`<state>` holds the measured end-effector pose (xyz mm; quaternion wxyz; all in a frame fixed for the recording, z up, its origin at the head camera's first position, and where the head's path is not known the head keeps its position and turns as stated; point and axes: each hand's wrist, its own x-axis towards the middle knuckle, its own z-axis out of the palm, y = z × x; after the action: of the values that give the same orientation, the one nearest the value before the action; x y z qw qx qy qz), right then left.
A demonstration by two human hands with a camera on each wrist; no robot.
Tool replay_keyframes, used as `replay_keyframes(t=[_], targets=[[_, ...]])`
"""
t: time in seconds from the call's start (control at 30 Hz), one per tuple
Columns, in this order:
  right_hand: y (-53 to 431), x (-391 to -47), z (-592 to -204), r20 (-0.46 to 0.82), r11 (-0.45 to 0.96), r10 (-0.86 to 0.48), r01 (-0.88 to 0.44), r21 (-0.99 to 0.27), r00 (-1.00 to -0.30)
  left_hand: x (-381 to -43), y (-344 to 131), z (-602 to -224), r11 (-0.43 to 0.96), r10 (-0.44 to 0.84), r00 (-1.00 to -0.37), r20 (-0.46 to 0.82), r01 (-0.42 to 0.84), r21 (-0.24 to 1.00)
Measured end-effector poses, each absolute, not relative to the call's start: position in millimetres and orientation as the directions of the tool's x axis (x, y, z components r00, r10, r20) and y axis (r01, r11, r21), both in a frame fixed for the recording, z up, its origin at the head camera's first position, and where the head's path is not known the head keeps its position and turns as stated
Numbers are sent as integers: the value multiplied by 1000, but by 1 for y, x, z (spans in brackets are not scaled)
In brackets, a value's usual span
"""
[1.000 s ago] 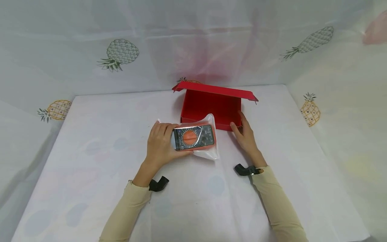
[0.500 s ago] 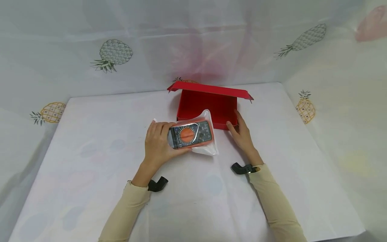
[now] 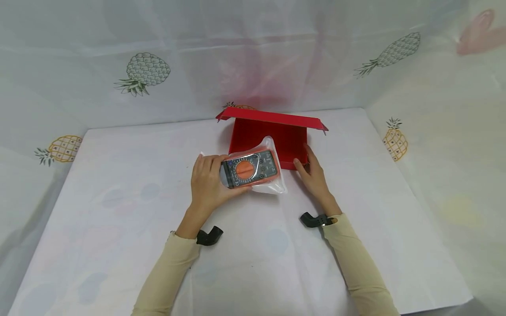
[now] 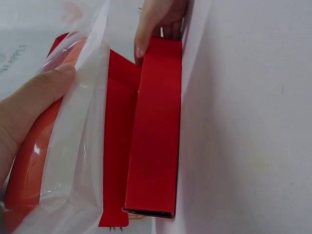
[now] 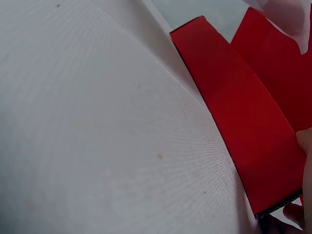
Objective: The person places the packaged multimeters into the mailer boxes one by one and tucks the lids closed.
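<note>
My left hand (image 3: 207, 182) grips a multimeter (image 3: 251, 169) by its left end, with fingers along the far edge and thumb along the near edge. The multimeter has an orange case and dial and lies face up inside a clear plastic bag (image 4: 73, 161). It is held above the front of a red cardboard box (image 3: 290, 140) with its lid (image 3: 272, 116) raised at the back. The bag hides part of the box's front wall. My right hand (image 3: 316, 177) holds the box's front right corner, thumb at the front wall (image 5: 243, 117) and fingers along the right side.
The box stands near the back edge of a white-covered table (image 3: 138, 245). Behind it hangs a pale curtain (image 3: 189, 79) with pineapple prints. A black wrist mount (image 3: 209, 236) sits on the left wrist and another mount (image 3: 312, 220) on the right.
The left hand has lifted the bagged multimeter slightly, away from me and closer over the box. The right hand stays at the box corner. The whole head view has shifted a little.
</note>
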<state>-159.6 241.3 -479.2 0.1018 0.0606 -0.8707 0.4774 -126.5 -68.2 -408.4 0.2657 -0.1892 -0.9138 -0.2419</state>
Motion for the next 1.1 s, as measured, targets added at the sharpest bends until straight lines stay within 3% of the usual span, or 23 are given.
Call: replay_keyframes(t=[1.1], targets=[[242, -160, -479, 231, 547, -10, -199, -813, -973, -133, -54, -424, 792, 153, -815, 559, 439, 424]])
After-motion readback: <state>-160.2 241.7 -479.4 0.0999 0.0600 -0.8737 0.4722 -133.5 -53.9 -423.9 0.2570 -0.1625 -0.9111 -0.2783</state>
